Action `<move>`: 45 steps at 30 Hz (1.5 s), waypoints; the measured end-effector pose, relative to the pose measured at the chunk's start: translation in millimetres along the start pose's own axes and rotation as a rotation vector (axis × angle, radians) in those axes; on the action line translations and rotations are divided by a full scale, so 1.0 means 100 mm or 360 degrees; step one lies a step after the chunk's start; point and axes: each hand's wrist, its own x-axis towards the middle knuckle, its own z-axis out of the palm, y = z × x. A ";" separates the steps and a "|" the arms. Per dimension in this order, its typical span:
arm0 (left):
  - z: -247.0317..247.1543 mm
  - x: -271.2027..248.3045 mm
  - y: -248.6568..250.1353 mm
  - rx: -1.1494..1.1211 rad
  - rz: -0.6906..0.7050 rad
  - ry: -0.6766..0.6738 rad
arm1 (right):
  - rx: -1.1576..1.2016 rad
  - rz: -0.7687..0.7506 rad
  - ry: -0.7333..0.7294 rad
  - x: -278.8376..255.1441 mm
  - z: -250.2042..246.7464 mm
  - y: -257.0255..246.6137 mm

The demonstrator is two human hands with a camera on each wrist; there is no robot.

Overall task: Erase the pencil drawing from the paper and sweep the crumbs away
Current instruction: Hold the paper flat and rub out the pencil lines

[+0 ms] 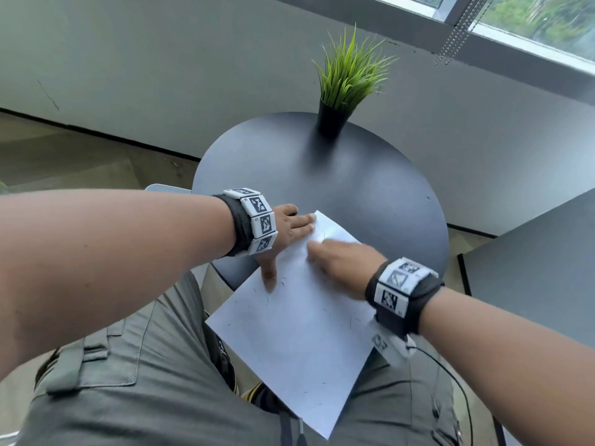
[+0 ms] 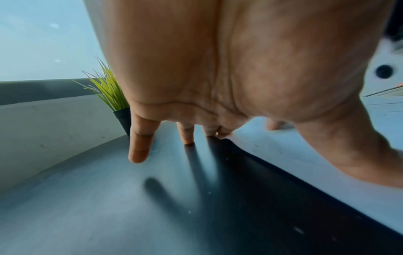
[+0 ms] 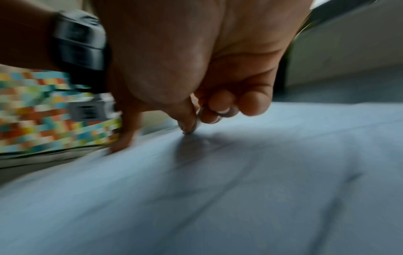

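A white paper (image 1: 299, 333) lies on the near edge of a round dark table (image 1: 370, 188) and hangs over my lap. Thin dark eraser crumbs (image 1: 351, 321) are scattered across it. My left hand (image 1: 288, 243) lies flat with straight fingers on the paper's far left edge, thumb (image 1: 269, 278) pressing the sheet. In the left wrist view its fingertips (image 2: 187, 138) touch the table beside the paper (image 2: 305, 163). My right hand (image 1: 322, 252), blurred, is on the paper's upper part. In the right wrist view it (image 3: 194, 120) pinches a small pale eraser (image 3: 191, 128), mostly hidden, against the paper (image 3: 240, 189).
A green grass plant in a black pot (image 1: 344, 82) stands at the table's far edge. A grey wall and a window run behind it. Another dark tabletop (image 1: 547, 268) sits to the right. The paper's near corner overhangs my grey trousers (image 1: 145, 381).
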 end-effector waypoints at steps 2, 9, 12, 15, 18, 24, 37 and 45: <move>-0.02 0.00 0.00 0.0004 -0.0009 -0.0015 | 0.0036 0.0179 0.0163 0.05 -0.04 0.19; 0.13 0.10 0.00 -0.0230 -0.0052 0.0248 | 0.0109 0.0183 0.0224 -0.01 0.02 0.09; 0.24 0.16 -0.01 -0.0192 -0.0056 0.0246 | 0.0096 -0.0169 0.0118 -0.11 0.10 -0.13; 0.28 0.18 -0.01 -0.0197 -0.0035 0.0195 | 0.0045 -0.0157 0.0108 -0.09 0.06 -0.10; 0.29 0.19 -0.04 -0.0218 -0.0031 0.0165 | 0.0029 0.0214 0.0331 0.02 -0.04 0.11; 0.31 0.16 -0.12 -0.0175 0.0015 0.0115 | 0.0059 -0.0178 0.0064 -0.09 0.07 -0.23; 0.27 0.14 -0.11 -0.0252 -0.0015 0.0076 | 0.0006 0.0122 0.0291 0.01 0.02 0.10; 0.24 0.16 -0.07 -0.0245 -0.0044 0.0048 | -0.0048 0.0037 0.0264 -0.05 0.04 0.13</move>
